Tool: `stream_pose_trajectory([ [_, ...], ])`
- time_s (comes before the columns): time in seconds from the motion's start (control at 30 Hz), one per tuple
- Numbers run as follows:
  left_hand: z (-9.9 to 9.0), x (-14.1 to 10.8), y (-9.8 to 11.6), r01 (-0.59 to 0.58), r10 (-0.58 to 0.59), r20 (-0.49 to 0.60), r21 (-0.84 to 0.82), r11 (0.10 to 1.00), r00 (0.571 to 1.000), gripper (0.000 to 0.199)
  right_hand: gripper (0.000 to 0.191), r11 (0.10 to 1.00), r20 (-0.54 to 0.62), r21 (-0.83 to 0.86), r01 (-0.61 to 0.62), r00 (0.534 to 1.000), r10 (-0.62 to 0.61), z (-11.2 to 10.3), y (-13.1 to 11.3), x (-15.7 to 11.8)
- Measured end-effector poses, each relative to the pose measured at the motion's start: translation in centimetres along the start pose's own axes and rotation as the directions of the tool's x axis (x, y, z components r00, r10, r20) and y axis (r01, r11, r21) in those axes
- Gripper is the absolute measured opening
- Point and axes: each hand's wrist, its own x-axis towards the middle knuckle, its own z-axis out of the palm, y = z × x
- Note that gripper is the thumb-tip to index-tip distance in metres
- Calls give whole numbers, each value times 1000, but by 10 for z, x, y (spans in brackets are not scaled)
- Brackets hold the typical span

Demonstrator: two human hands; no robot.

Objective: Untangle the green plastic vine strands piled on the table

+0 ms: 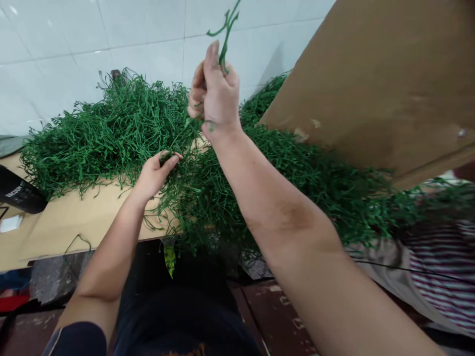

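Note:
My right hand (pixel 215 89) is raised above the table, its fingers curled around a few thin green stems (pixel 224 47) that stick up past the thumb. Lower and to the left, my left hand (pixel 158 170) is closed at the edge of the green stems, thumb against fingers, with a bit of green in its grip. Behind it spreads a large heap of green artificial stems (pixel 122 123) with small branching tips. A second heap (pixel 297 163) lies beneath and beyond my right forearm. Some loose strands trail between the two hands.
A big cardboard sheet (pixel 382 84) leans at the right over the second heap. A black cylinder with lettering (pixel 20 190) lies at the left end of the cardboard-covered table (pixel 89 212). White tiles (pixel 148 24) form the wall behind. Striped cloth (pixel 445 282) shows at the lower right.

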Motion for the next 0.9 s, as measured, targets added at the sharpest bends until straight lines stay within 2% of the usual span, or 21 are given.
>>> stream_pose_trajectory([
  [0.1,-22,-7,-7,53,-50,32,-89,995,998,41,53,988,-115,-135,-77,991,62,-20,19,5],
  [0.17,-35,-11,-12,93,-95,-15,-106,990,995,43,55,969,-156,-209,-134,982,103,-33,33,8],
  [0.23,-43,-13,-17,115,-126,-101,-109,987,987,42,56,953,-150,-257,-163,981,127,-43,44,8],
  [0.33,-45,-12,-24,118,-136,-190,-105,987,972,39,53,931,-71,-299,-211,977,199,-43,55,-3],
  [0.43,-39,-8,-30,115,-134,-174,-117,986,975,37,46,900,112,-368,-233,950,292,-30,58,-23],
  [0.53,-30,-5,-34,111,-123,-77,-140,984,989,36,43,851,289,-460,-253,864,413,-13,59,-39],
  [0.63,-28,-5,-38,89,-88,18,-89,992,996,36,37,781,367,-505,-367,728,579,-3,59,-43],
  [0.67,-29,-5,-39,83,-81,32,-57,995,996,37,36,777,373,-483,-404,707,600,-3,59,-42],
  [0.7,-31,-5,-40,78,-77,33,-27,997,996,38,35,785,369,-443,-432,710,599,-4,60,-41],
  [0.83,-41,-8,-44,50,-42,-58,150,987,997,39,32,830,278,-275,-485,787,551,-11,66,-41],
  [0.9,-44,-9,-47,1,23,-79,287,958,997,35,33,825,251,-251,-507,789,561,-14,71,-44],
])
